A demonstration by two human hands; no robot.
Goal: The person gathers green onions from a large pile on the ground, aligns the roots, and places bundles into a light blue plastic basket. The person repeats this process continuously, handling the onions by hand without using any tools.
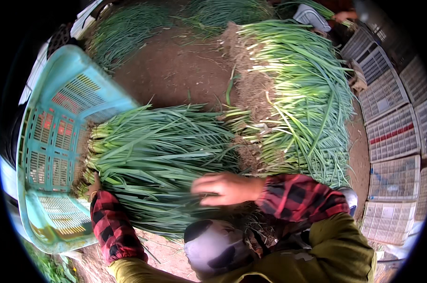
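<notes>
A thick pile of green onions [171, 141] lies with its pale root ends in a turquoise plastic crate [46, 198] and its long leaves spread to the right. My left hand [93, 188] is at the root ends on the near side, inside the crate's mouth; a thumb or finger shows, while the rest is hidden. Over the leaf ends, my right hand [225, 187] hovers or rests with fingers stretched to the left, slightly blurred. Whether it touches the leaves I cannot tell. Red-and-black checked sleeves cover both forearms.
Right of the pile, a long heap of green onions [303, 99] lies on brown soil [176, 70]. More green bundles [128, 28] are at the back. Pale slatted crates [392, 177] line the right side. Another person's hand [344, 17] holds stalks at the far right.
</notes>
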